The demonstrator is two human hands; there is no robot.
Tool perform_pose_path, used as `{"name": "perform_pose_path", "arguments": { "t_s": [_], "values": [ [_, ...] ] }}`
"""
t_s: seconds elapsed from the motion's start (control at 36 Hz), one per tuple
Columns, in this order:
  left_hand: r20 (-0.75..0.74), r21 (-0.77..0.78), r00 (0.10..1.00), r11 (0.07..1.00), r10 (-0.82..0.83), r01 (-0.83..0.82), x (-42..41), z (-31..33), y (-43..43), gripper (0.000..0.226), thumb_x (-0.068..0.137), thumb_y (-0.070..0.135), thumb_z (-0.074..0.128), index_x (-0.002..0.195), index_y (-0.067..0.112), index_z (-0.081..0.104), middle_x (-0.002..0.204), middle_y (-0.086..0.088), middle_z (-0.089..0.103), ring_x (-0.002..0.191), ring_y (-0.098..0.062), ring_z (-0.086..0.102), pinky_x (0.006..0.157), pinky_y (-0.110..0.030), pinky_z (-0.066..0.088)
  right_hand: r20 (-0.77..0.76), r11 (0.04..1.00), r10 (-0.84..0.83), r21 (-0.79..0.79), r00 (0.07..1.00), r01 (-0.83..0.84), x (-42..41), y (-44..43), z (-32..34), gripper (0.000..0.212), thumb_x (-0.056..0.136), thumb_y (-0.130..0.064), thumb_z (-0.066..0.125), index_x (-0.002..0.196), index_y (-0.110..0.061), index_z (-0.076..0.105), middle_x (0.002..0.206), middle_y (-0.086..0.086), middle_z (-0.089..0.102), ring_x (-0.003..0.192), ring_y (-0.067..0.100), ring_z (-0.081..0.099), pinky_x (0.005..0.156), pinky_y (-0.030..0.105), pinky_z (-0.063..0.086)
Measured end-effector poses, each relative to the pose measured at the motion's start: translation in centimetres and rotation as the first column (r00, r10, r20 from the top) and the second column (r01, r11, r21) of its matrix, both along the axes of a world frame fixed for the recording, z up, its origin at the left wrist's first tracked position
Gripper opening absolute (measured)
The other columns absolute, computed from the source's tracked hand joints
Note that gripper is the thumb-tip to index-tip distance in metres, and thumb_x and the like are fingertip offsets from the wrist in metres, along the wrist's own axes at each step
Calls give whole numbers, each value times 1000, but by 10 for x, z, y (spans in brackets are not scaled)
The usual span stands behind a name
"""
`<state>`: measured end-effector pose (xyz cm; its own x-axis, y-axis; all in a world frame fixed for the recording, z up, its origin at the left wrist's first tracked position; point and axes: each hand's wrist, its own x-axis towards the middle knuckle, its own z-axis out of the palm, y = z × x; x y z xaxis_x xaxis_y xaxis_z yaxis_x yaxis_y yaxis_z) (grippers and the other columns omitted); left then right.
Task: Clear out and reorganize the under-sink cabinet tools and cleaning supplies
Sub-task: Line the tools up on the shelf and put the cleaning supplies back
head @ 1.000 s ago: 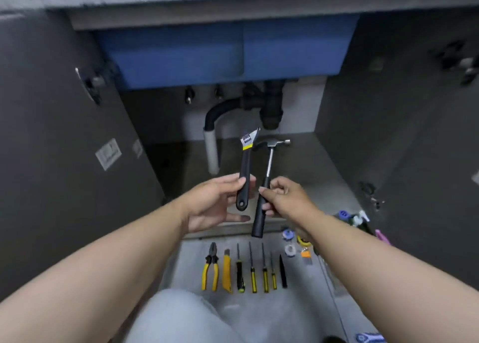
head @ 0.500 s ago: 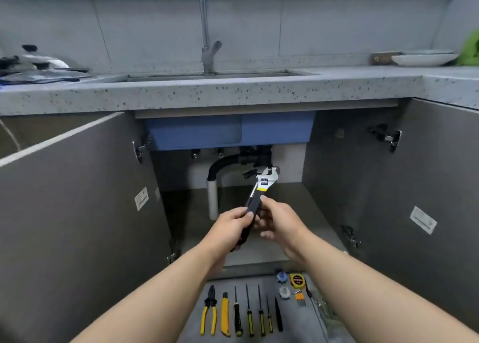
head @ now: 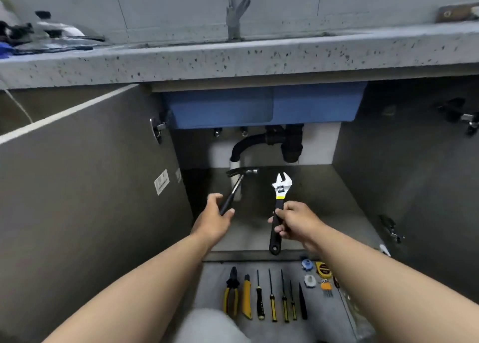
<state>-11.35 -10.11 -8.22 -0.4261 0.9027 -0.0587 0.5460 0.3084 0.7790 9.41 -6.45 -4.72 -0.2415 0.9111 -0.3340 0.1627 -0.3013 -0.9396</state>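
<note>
1. Head view, hammer point(head: 235, 188): the left hand point(head: 213, 219) holds it by the black handle, fingers curled round the lower grip. It is raised over the cabinet floor point(head: 324, 200), head up, in front of the white pipe. Expect a rigid, head-heavy tool. The grip sleeve is probably the safest hold.
2. Wrench point(head: 280, 193): the right hand point(head: 298, 222) holds it upright, well apart from the hammer, fingers wrapped round mid-handle. It is probably stiff steel of moderate weight, and the coated handle should resist slipping.
3. Surface: the cabinet floor is a hard grey panel below the blue basin and black drain trap point(head: 293, 143). Set tools down rather than drop them.
4. Room: both cabinet doors stand open under a speckled counter point(head: 233, 60). On the floor in front, pliers point(head: 231, 289), a utility knife point(head: 247, 297) and screwdrivers point(head: 272, 298) lie in a parallel row. A tape measure point(head: 323, 269) lies near them.
</note>
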Motion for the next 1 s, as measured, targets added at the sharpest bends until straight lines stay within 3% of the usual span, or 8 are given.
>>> {"name": "perform_pose_path", "arguments": {
  "t_s": [0.08,0.19,0.33,0.42,0.47,0.61,0.86,1.0],
  "values": [
    [-69,-89,997,996,15,-21,-21,-40,25,23,101,43,54,119,29,58,96,1,67,93,-29,66,81,-38,53,81,999,44,-30,996,-42,-9,30,-26,37,101,-9,54,71,-17,35,89,19,69,47,12,47,43,21,37],
    [-96,-192,995,980,37,-55,-41,-99,54,18,104,39,49,116,27,54,103,-5,66,97,-31,63,86,-39,51,235,992,124,-27,964,-121,-23,69,-68,33,94,-4,55,69,-18,39,83,16,70,45,12,48,43,22,37],
    [-114,-259,987,956,113,-139,-57,-167,91,15,102,23,49,114,13,51,107,-15,60,99,-35,60,83,-35,46,359,971,237,-60,903,-231,-36,116,-132,29,88,-3,60,62,-14,50,62,4,67,37,9,47,37,14,31],
    [-127,-304,977,931,169,-201,-64,-194,111,13,100,22,49,110,13,50,105,-15,61,98,-37,62,86,-40,52,387,953,303,-125,871,-276,-40,134,-166,14,87,-3,59,74,-8,59,44,-5,60,34,4,48,36,13,31],
    [-139,-312,975,927,171,-207,-69,-209,125,16,97,14,51,112,8,51,112,-18,62,102,-38,62,88,-41,51,383,950,311,-137,870,-280,-41,142,-186,18,86,-1,62,72,-9,54,41,-7,58,33,0,49,35,11,31],
    [-289,-337,952,919,104,-203,-81,-242,157,35,97,11,47,132,4,48,133,-22,55,124,-41,54,102,-45,44,368,945,326,-153,871,-289,-47,157,-227,38,88,0,66,60,-15,43,40,-9,55,32,-2,47,36,10,30],
    [-466,-371,885,903,19,-215,-99,-284,194,52,91,8,57,140,1,41,139,-22,44,130,-38,41,112,-39,34,268,948,311,-158,912,-277,-58,172,-267,20,92,-7,64,73,-9,58,71,5,75,45,1,60,43,13,37],
    [-530,-337,846,901,60,-275,-103,-296,204,45,93,5,57,136,1,44,143,-21,39,133,-37,39,114,-37,30,242,945,316,-160,917,-283,-63,173,-270,11,94,-9,63,87,-2,66,80,6,76,48,-2,60,44,12,38]
  ]
}}
